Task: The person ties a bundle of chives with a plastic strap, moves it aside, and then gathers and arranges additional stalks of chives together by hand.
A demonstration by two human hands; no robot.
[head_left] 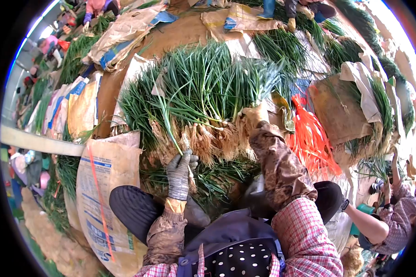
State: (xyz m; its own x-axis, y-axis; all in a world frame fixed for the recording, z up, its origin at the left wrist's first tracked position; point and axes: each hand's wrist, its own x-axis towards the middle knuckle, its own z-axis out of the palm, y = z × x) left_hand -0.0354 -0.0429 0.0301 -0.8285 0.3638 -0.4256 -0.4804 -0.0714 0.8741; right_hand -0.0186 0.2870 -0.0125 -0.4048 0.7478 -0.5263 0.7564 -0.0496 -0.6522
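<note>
My left hand (pixel 181 170), in a grey glove, pinches a green onion (pixel 172 131) by its lower stem. Its leaves point away from me, and pale roots hang below the fingers. A wide heap of green onions (pixel 196 85) lies in front of me, leaves away and tangled roots towards me. My right hand (pixel 255 114), in a tan glove, is at the right end of the heap and smeared by motion. Blurred green onion leaves (pixel 262 82) fan out from it, so it appears closed around a bunch; its fingers are not distinct.
Red plastic strips (pixel 312 138) lie right of my sleeve. A printed woven sack (pixel 108 198) is by my left knee. Loose green onions (pixel 217 182) lie below the heap. Another person's arm (pixel 367 221) is at the right; other people work at the far side among more sacks.
</note>
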